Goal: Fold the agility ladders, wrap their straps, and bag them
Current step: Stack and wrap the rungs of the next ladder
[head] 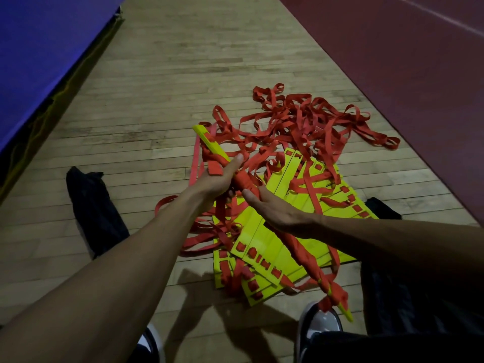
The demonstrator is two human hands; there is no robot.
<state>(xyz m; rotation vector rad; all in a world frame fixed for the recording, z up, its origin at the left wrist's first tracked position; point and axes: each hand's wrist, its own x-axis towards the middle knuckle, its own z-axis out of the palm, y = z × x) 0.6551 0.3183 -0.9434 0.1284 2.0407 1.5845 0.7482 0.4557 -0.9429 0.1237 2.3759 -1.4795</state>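
Note:
A stacked bundle of yellow ladder rungs (209,142), wound in red strap, runs diagonally from upper left to lower right, held in the air. My left hand (218,176) grips its upper part, thumb along the wrap. My right hand (272,208) holds the wrapped middle from the right, fingers partly hidden. Below lies a pile of flat yellow rungs (264,239) on the wooden floor. A big tangle of loose red straps (301,121) spreads behind it. A black bag (94,205) lies crumpled on the floor to the left.
A blue mat (39,48) lines the left side and a dark red court surface (406,61) the right. Another dark cloth (382,205) lies at the pile's right. My shoes (319,326) and dark trousers show at the bottom.

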